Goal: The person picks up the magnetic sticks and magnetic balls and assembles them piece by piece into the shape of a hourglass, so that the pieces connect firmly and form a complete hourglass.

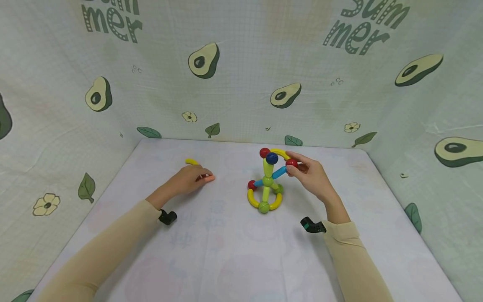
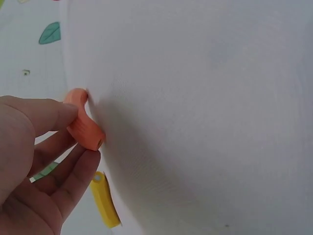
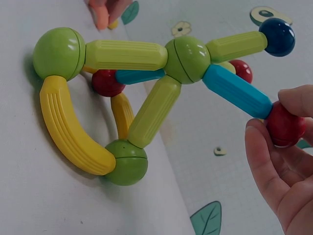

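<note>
My left hand (image 1: 190,178) pinches an orange curved rod (image 2: 84,125) between thumb and fingers, low over the table at the left. Just behind that hand lies a yellow curved rod (image 2: 104,201). Right of centre stands a construction of magnetic balls and rods, built around a green ball (image 3: 187,59). Yellow curved rods (image 3: 71,132) form its base. Short green and blue rods branch from the middle, with a dark blue ball (image 3: 278,37) at one top end. My right hand (image 1: 311,176) pinches a red ball (image 3: 284,124) at the end of a light blue rod (image 3: 238,90).
The white tabletop (image 1: 226,251) meets a hanging cloth (image 1: 241,113) printed with avocados and leaves at the back and sides. Black straps (image 1: 167,217) are worn at both wrists, below the sleeves.
</note>
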`<control>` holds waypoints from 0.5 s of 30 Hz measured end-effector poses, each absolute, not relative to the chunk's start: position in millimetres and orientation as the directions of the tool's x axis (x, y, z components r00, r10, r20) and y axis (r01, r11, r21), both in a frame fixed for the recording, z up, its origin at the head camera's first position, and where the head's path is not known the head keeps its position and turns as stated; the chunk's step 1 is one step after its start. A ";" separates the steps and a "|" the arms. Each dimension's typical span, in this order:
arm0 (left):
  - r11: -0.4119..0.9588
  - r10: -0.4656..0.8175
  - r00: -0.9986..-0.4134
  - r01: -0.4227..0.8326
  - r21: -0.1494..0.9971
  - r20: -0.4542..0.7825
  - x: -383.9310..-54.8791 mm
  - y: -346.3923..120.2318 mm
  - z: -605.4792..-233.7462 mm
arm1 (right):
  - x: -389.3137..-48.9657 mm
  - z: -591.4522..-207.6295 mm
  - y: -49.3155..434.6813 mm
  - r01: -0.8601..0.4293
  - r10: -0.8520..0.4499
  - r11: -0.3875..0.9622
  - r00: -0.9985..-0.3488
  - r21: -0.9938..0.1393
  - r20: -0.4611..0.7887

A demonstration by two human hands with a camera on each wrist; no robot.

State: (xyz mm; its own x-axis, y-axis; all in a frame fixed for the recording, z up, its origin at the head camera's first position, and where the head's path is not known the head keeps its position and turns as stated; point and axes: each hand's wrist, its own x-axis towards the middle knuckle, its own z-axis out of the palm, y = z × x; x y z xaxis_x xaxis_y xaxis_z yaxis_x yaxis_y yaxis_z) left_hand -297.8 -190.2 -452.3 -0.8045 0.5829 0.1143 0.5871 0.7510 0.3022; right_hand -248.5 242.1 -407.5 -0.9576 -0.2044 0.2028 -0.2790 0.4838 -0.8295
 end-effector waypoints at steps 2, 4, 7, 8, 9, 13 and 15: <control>0.756 0.582 -0.806 0.587 0.289 0.113 -298.5 -189.9 -451.6 | -248.8 -407.6 242.3 -0.279 -0.205 0.481 -0.957 -0.831 0.203; 0.763 0.578 -0.809 0.582 0.283 0.107 -300.6 -189.6 -451.8 | -248.9 -407.6 242.5 -0.280 -0.205 0.481 -0.957 -0.831 0.204; 0.776 0.565 -0.820 0.566 0.279 0.094 -304.2 -189.6 -453.8 | -249.2 -408.3 242.9 -0.280 -0.203 0.483 -0.958 -0.830 0.205; 0.780 0.560 -0.824 0.560 0.280 0.088 -305.0 -189.8 -454.1 | -249.2 -408.5 242.8 -0.280 -0.202 0.483 -0.958 -0.830 0.205; 0.783 0.557 -0.826 0.557 0.277 0.087 -305.7 -190.0 -454.5 | -249.3 -409.0 242.9 -0.279 -0.203 0.483 -0.958 -0.830 0.205; 0.781 0.556 -0.826 0.557 0.283 0.094 -306.6 -190.7 -456.1 | -249.4 -409.5 242.9 -0.282 -0.205 0.485 -0.957 -0.827 0.206; 0.773 0.557 -0.823 0.562 0.293 0.110 -307.0 -190.6 -457.1 | -249.3 -409.2 242.7 -0.283 -0.204 0.485 -0.957 -0.828 0.207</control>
